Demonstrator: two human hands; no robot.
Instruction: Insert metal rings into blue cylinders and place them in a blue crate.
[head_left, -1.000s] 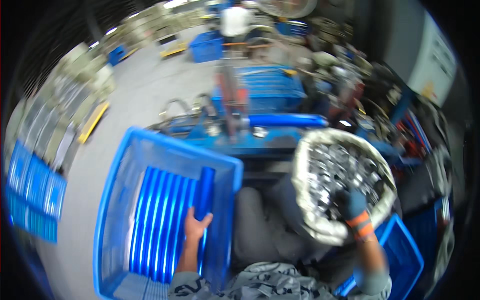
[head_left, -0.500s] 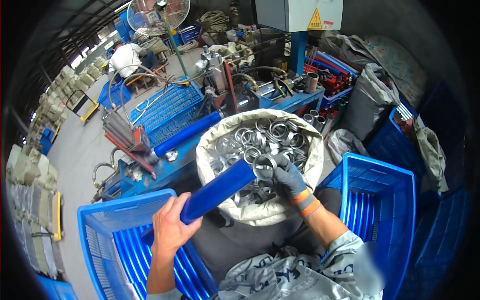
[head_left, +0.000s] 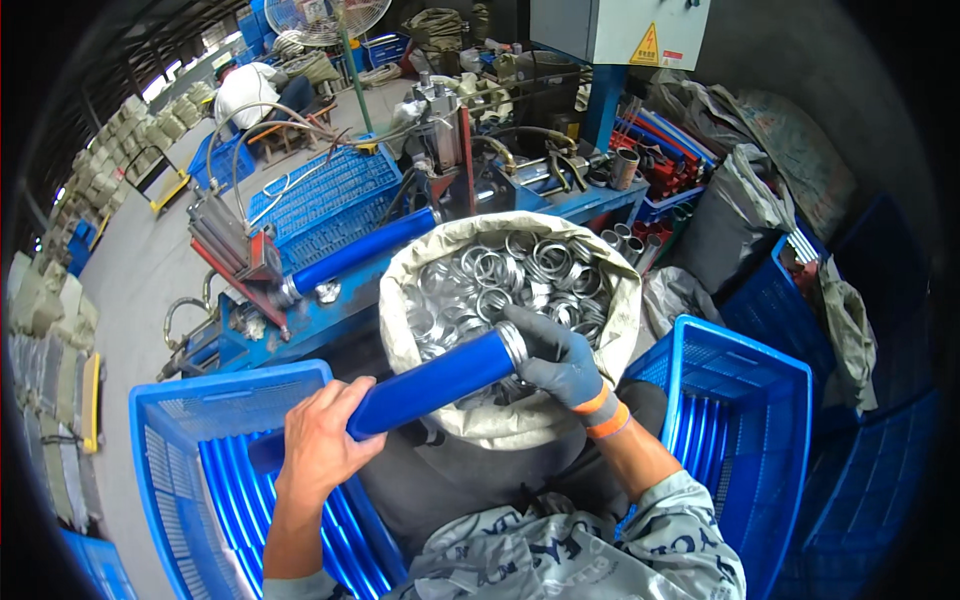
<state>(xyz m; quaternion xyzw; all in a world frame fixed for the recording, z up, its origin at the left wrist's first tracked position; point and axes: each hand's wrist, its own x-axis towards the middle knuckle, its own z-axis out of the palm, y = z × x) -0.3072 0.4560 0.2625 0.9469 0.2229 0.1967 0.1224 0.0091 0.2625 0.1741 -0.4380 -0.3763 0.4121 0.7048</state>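
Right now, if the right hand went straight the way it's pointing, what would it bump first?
The ring on the end of the held tube; the right hand seems to touch it. Past that, probably the loose rings in the sack, but depth is unclear.

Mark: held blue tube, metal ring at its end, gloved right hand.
Blue tube (head_left: 435, 387): head view, middle of its exposed length.
Metal ring (head_left: 514, 344): head view, outer side, at the tube's right end.
Gloved right hand (head_left: 562, 368): head view, back of the glove.

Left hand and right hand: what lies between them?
In the head view: part of the blue tube, with a metal ring at its end by the gloved right hand.
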